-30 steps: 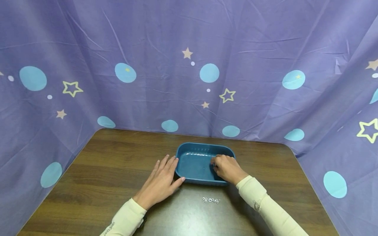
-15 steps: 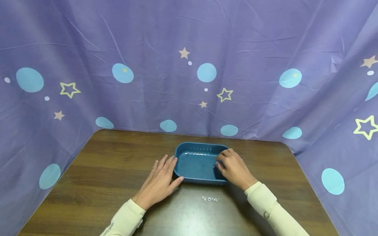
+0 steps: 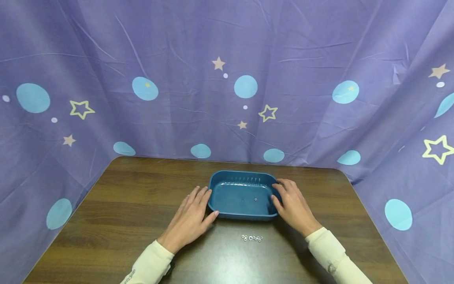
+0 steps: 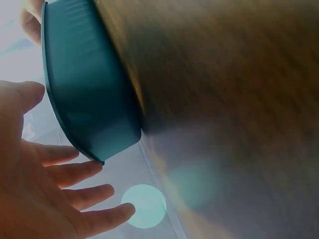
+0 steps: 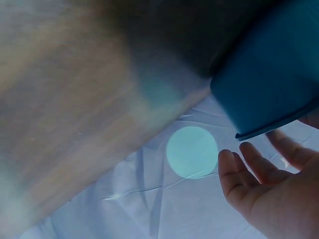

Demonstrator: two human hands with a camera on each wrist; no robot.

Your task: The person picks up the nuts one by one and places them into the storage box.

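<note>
A teal plastic tray (image 3: 244,216) with raised walls stands on the table. My left hand (image 3: 188,223) rests at its left rim, fingers straight and the thumb by the near corner. In the left wrist view the fingertips of that hand (image 4: 45,199) are right at the rim. At the other end, my right hand (image 3: 293,205) has its fingers loosely bent over the right rim and holds nothing. One small silver ring (image 3: 255,199), like a nut or washer, lies on the tray floor. Several similar silver rings (image 3: 251,238) lie in a short row on the table before the tray.
The brown wood-grain table (image 3: 149,197) reaches back to a purple curtain (image 3: 198,98) printed with stars and dots, which also hangs along both sides. The tray stands towards the table's back edge.
My right hand has drawn back from inside the tray to its right rim, uncovering a small silver ring on the tray floor. My left hand stays at the left rim.
</note>
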